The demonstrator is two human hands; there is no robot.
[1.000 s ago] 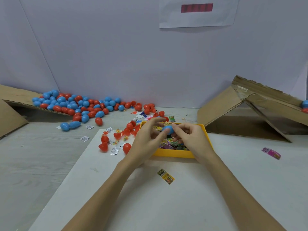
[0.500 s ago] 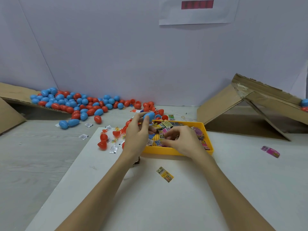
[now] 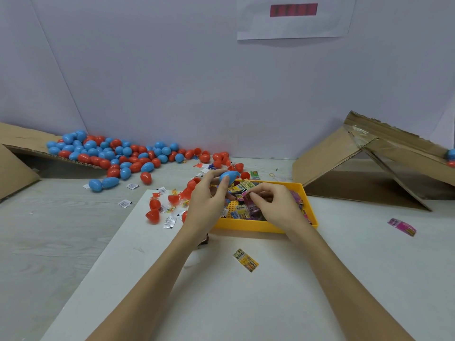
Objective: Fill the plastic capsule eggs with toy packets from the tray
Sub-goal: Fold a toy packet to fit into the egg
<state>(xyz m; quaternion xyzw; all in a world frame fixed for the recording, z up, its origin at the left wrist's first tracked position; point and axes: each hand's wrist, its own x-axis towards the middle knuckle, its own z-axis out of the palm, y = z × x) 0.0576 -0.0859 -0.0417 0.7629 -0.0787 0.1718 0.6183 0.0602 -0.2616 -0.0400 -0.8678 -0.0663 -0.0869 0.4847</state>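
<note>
Heap of blue and red eggs (image 3: 118,153) far left on surface (image 3: 246,303); loose packet (image 3: 245,260) near. Left hand (image 3: 206,200) pinches blue egg (image 3: 228,176) above yellow tray (image 3: 261,223) rim, long axis level, left-right. Right hand (image 3: 273,205) pinches packet (image 3: 245,190) in tray.

Tray (image 3: 258,226) contents partly hidden by hands; packet print illegible.

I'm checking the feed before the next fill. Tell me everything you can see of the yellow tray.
The yellow tray is a shallow rectangular bin of glossy plastic, lying flat on the white board. Colourful toy packets fill it loosely; a studded yellow floor shows between them. The right hand reaches into it, pinching a packet, while the left hand holds a blue egg over its left rear corner.
</note>
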